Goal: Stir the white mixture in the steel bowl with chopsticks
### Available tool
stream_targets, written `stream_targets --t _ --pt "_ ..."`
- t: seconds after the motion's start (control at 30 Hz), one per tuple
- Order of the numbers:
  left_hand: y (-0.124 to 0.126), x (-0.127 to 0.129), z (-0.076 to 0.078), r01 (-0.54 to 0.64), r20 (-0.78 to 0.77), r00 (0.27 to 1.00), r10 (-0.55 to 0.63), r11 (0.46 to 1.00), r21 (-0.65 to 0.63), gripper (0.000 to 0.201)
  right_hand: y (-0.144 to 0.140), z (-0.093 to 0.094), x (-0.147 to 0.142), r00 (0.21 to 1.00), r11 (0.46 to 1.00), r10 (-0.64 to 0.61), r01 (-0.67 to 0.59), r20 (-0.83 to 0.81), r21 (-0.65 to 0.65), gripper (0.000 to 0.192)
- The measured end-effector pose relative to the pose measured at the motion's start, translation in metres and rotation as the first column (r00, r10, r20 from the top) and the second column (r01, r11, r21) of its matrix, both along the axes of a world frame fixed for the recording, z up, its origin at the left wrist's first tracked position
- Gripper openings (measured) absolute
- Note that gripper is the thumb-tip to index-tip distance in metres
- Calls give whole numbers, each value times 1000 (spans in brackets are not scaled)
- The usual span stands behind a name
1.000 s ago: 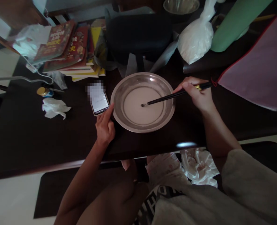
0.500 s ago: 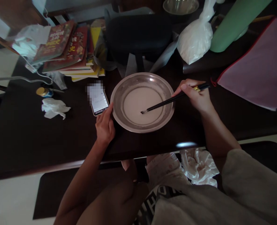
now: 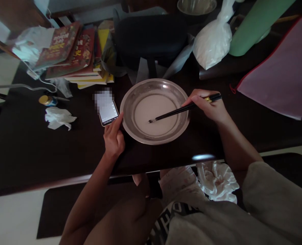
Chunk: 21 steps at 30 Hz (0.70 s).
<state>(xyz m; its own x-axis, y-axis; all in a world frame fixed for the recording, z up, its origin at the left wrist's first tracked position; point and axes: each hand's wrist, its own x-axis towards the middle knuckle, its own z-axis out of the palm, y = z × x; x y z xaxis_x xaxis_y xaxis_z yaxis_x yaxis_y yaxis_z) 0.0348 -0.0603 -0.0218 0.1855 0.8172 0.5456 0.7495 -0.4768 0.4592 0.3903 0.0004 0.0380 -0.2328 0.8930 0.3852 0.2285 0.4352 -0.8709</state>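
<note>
A dark wooden surface (image 3: 25, 149) carries everything here. A flat pink fabric pouch with red trim (image 3: 281, 75) lies toward its right edge, a black padded case (image 3: 151, 39) sits at the far edge, and a stack of red and yellow books (image 3: 74, 54) lies toward the far left corner. A knotted clear plastic bag of white powder (image 3: 213, 42) rests near the far edge, right of the case. The round shallow steel bowl (image 3: 155, 111), holding pale milky liquid, sits near the middle of the near edge. The right hand (image 3: 209, 107) is closed around a pair of black chopsticks (image 3: 181, 109), whose tips dip into the liquid. The left hand (image 3: 113, 137) rests by the bowl's left rim, its fingers loosely curled, touching a lit smartphone (image 3: 108, 114) just beside the bowl. A crumpled white tissue (image 3: 59, 118) lies further left, near a small gold-capped bottle (image 3: 47, 100).
</note>
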Motion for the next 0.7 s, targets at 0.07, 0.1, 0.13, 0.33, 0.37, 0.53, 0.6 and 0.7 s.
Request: stream_targets --t 0.07,0.1,0.13,0.33,0.37,0.53,0.6,0.7 --pt "0 0 -1 -4 3 1000 4 1000 -4 52 1 0 1 999 998 -48 48 4 32 31" --pt "0 0 -1 -6 4 1000 6 1000 -3 52 1 0 2 997 996 -76 76 0 41 32" --pt "1 0 -2 -5 4 1000 5 1000 0 52 1 0 3 995 994 -99 99 -7 44 33" --pt "3 -2 -4 -11 -15 1000 11 1000 17 51 -1 1 0 1000 1000 0 1 17 -12 33" --pt "3 -2 -4 -20 -20 1000 20 1000 19 51 -1 1 0 1000 1000 8 -8 24 -9 32" --pt "6 -2 -7 -74 -20 997 75 996 44 46 0 0 2 996 996 -85 86 -32 33 31" --pt "6 -1 -7 -84 -20 996 85 996 43 45 -1 0 2 997 998 -64 65 -43 11 33" --pt "6 2 -4 -75 -30 997 76 997 36 47 -1 0 0 1000 1000 -1 1 -2 -26 32"
